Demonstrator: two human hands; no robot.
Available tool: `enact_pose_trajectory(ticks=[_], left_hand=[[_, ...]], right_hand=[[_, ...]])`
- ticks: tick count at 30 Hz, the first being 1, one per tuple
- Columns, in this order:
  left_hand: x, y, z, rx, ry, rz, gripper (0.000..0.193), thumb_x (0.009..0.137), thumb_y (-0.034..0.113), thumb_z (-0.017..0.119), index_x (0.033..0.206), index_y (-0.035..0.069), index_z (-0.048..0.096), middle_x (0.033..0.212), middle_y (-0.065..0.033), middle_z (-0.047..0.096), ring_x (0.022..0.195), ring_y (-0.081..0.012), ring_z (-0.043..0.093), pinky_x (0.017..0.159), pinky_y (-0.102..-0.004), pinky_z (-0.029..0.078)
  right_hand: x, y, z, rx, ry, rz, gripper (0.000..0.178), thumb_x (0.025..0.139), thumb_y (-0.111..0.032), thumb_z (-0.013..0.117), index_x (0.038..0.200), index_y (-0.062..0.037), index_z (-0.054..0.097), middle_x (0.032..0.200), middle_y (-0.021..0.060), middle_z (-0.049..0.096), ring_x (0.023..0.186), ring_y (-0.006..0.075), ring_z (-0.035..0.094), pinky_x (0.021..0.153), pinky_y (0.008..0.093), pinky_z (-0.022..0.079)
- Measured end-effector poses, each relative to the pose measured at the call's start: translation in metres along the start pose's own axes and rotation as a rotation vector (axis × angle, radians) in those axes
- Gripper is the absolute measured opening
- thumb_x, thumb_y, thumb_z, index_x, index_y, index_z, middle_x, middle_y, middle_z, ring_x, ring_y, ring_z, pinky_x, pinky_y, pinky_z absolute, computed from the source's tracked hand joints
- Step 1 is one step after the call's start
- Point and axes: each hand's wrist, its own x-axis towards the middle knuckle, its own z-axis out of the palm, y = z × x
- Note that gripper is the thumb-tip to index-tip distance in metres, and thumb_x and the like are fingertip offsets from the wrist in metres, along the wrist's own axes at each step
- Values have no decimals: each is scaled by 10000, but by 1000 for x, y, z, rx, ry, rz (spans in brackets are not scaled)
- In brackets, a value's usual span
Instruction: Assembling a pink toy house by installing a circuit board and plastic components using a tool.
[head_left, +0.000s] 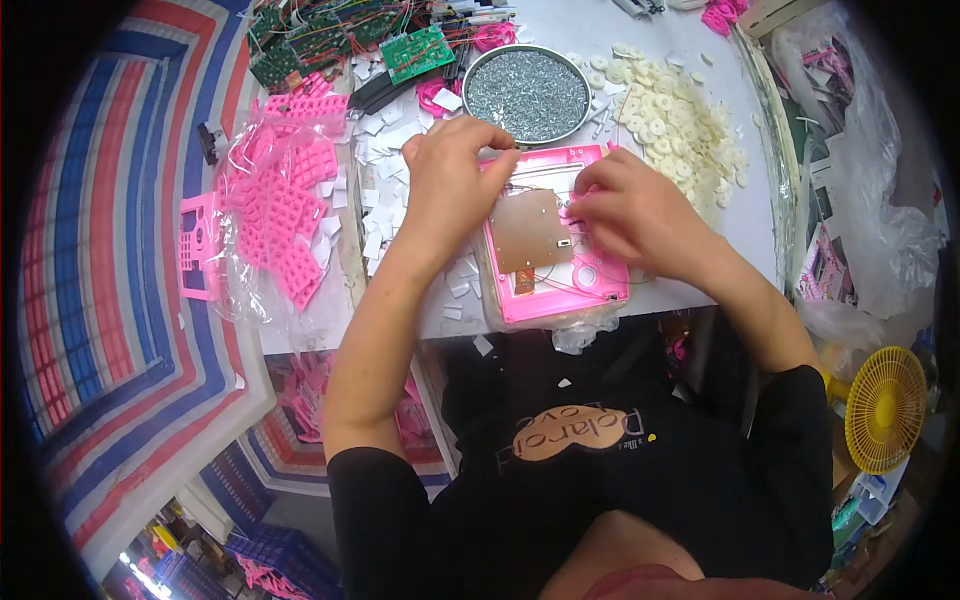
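Note:
A pink plastic casing (562,312) lies at the table's near edge, its inside facing up. A flat brown board (528,232) sits within it, with thin wires running around its edges. My left hand (455,180) is closed in a pinch at the casing's far left corner; whatever lies between thumb and forefinger is hidden. Over the casing's right side, beside the board, my right hand (645,215) is closed with its fingertips pressed together near the wires. What it grips is too small to make out.
Beyond the casing stands a round tray (527,50) of small metal screws. Cream-coloured round plastic pieces (680,125) are heaped to its right. Pink keypad parts (285,190) in clear plastic lie left, green circuit boards (417,54) far left. A yellow fan (885,410) is at the right.

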Motion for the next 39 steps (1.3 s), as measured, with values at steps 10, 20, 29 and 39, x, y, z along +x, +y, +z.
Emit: enact_pose_trajectory(ticks=[10, 20, 29, 39], left_hand=[[-25, 37, -8, -300, -33, -285, 81, 846, 136, 759, 863, 62, 731, 744, -62, 707, 686, -207, 655, 774, -363, 450], [-34, 38, 2, -88, 218, 178, 102, 806, 68, 787, 869, 76, 707, 789, -37, 703, 708, -200, 647, 794, -357, 429], [-49, 32, -3, -136, 197, -30, 92, 807, 12, 780, 883, 18, 729, 807, -75, 706, 697, -188, 617, 688, -322, 479], [-53, 44, -7, -161, 85, -113, 96, 825, 11, 745, 917, 37, 732, 785, -39, 686, 723, -154, 581, 847, -308, 415]], right_hand=[[30, -2, 21, 328, 267, 193, 144, 890, -160, 694, 979, -48, 714, 836, 112, 698, 682, 262, 673, 622, 354, 529], [17, -16, 12, 491, 188, 244, 231, 887, -143, 676, 1091, -40, 705, 945, 120, 712, 773, 254, 682, 674, 346, 536], [-16, 84, -47, 45, 250, 444, 214, 855, -205, 680, 987, -51, 745, 915, 125, 726, 761, 264, 678, 697, 367, 540], [36, 347, -99, -706, 421, 670, 397, 859, -174, 653, 1255, -143, 640, 1297, 148, 615, 1199, 389, 562, 961, 509, 513]])
